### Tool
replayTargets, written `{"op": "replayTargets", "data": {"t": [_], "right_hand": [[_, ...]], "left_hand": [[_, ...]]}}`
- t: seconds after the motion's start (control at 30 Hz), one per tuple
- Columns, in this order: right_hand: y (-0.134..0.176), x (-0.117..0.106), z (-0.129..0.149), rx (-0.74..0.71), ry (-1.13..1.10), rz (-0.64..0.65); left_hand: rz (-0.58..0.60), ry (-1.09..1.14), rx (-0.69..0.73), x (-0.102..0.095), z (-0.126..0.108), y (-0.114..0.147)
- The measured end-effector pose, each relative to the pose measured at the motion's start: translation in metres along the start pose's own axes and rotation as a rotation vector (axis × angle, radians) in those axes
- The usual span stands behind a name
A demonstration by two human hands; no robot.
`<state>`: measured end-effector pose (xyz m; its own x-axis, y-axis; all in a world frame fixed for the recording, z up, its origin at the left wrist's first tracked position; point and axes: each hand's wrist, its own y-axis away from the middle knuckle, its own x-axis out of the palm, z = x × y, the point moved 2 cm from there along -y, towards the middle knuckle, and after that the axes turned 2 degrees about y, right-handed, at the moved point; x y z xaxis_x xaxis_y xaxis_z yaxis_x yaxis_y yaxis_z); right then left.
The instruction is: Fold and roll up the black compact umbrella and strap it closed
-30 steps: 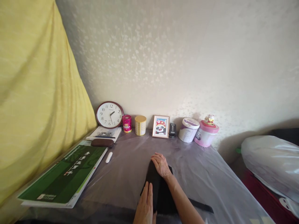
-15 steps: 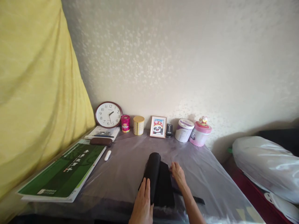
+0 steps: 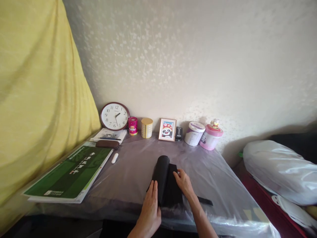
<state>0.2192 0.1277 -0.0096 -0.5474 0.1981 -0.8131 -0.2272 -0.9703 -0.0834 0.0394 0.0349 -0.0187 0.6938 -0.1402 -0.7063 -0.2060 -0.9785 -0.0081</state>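
A black sheet rolled into a thick cylinder [image 3: 160, 178] lies near the front edge of the table, with a flat unrolled flap [image 3: 173, 191] extending to its right. My left hand [image 3: 150, 205] rests along the roll's left side, fingers stretched out flat against it and thumb near its near end. At the flap's far right corner, my right hand [image 3: 182, 181] pinches the edge between thumb and fingers. A black strap [image 3: 205, 201] sticks out to the right, beyond my right forearm; where it joins the sheet is hidden.
A green book [image 3: 66, 175], white stick-like object [image 3: 115, 158] and brown case [image 3: 107, 144] lie left. Along the wall stand a clock [image 3: 115, 116], pink tin [image 3: 133, 126], yellow-lidded can [image 3: 147, 128], panda picture frame [image 3: 167, 129] and two tubs [image 3: 194, 134]. A plastic-wrapped bundle [image 3: 277, 168] sits right.
My right hand has moved left onto the flap's edge and now pinches it. My left hand stays against the roll. The whole view has shifted slightly.
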Motion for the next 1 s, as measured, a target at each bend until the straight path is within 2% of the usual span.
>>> {"op": "replayTargets", "data": {"t": [0.17, 0.3, 0.43, 0.7, 0.83, 1.0], "right_hand": [[-0.001, -0.007, 0.011, -0.016, -0.039, 0.011], [-0.004, -0.005, 0.025, 0.0, -0.273, 0.063], [-0.007, 0.007, 0.042, 0.042, -0.448, 0.101], [-0.008, 0.028, 0.063, 0.034, -0.429, 0.083], [-0.003, 0.027, 0.066, -0.037, -0.38, 0.099], [0.014, 0.025, 0.075, -0.283, -0.295, 0.084]], "left_hand": [[-0.022, 0.003, 0.012, 0.002, 0.001, -0.001], [-0.008, 0.017, -0.004, 0.0, -0.001, -0.001], [0.01, 0.042, -0.027, -0.001, -0.001, -0.001], [-0.077, 0.092, 0.033, 0.006, 0.012, -0.003], [-0.1, 0.042, 0.086, 0.008, 0.018, -0.003], [-0.142, -0.012, 0.128, 0.014, 0.027, -0.002]]}}
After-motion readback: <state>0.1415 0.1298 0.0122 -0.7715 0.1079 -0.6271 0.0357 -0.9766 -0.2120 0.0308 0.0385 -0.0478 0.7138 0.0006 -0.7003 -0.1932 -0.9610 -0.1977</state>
